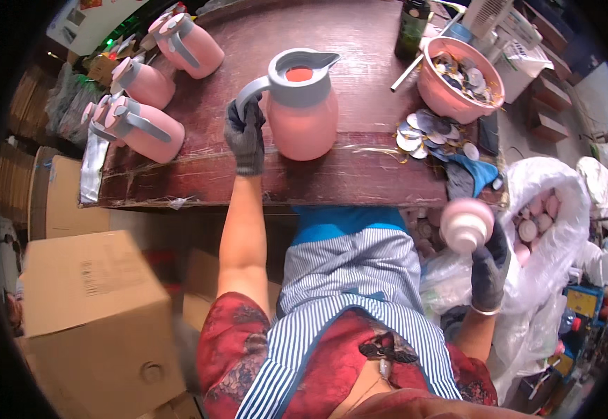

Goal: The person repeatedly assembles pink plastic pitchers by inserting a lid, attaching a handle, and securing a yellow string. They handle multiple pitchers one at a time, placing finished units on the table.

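Observation:
My left hand (245, 136), in a dark grey glove, is wrapped around the grey handle of a pink vacuum jug (302, 122). The jug stands upright on the dark red table, its grey-rimmed mouth uncovered and its spout pointing right. Off the table's front right corner, my gloved right hand (489, 272) grips a pink and white jug stopper (466, 225), its white stepped end facing me. Just beyond that hand, a blue and grey cloth (470, 174) lies at the table's edge beside a heap of round tags (426, 133) with thin strings.
Several lidded pink jugs (147, 129) stand along the table's left side. A pink basin (451, 105) of round tags and a dark green bottle (411, 29) occupy the far right. A clear plastic bag (569, 202) holds pink stoppers. A cardboard box (98, 321) sits lower left.

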Tool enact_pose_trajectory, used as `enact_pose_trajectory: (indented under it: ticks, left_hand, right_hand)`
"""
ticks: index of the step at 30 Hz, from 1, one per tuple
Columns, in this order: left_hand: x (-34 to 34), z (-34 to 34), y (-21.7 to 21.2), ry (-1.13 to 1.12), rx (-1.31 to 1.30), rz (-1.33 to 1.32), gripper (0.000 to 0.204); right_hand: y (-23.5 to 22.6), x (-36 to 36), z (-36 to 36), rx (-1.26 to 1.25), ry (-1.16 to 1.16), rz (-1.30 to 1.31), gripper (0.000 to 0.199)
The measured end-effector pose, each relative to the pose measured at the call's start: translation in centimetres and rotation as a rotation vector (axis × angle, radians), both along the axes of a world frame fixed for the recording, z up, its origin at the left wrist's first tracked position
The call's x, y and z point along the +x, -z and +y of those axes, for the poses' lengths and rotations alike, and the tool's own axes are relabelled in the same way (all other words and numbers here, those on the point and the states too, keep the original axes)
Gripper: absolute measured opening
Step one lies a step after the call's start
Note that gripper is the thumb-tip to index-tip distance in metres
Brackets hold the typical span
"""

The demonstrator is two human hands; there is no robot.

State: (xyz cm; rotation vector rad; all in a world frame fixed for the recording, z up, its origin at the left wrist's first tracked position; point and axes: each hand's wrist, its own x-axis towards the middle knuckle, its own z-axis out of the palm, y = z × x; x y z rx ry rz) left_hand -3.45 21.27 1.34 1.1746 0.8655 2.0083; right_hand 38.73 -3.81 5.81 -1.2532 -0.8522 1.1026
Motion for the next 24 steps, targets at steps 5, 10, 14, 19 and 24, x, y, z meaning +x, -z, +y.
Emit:
enact_pose_trajectory:
  ticks: [5, 10, 14, 19, 24]
  left_hand:
    - [3.0, -12.3, -4.6, 0.024, -0.131, 0.497, 0.025]
    - [4.8, -20.2, -6.5, 0.173, -0.268, 0.607, 0.029]
    - [4.4, -22.0, -5.7, 0.27, -0.332, 0.612, 0.031]
    - [6.1, -23.7, -6.7, 0.35, -0.29, 0.67, 0.031]
    - [5.7, -22.5, -6.2, 0.552, -0.185, 0.706, 0.031]
  right_hand:
    - [-6.8, -5.5, 3.7, 0.69, 0.024, -0.909, 0.068]
    - [-8.5, -7.5, 4.2, 1.037, -0.361, -1.123, 0.06]
    - [-7.4, -5.0, 2.7, 0.728, -0.817, -0.684, 0.075]
    - [-7.9, -5.6, 2.0, 0.737, -0.652, -0.809, 0.113]
    - [-9.5, -7.2, 1.7, 0.982, -0.929, -1.043, 0.057]
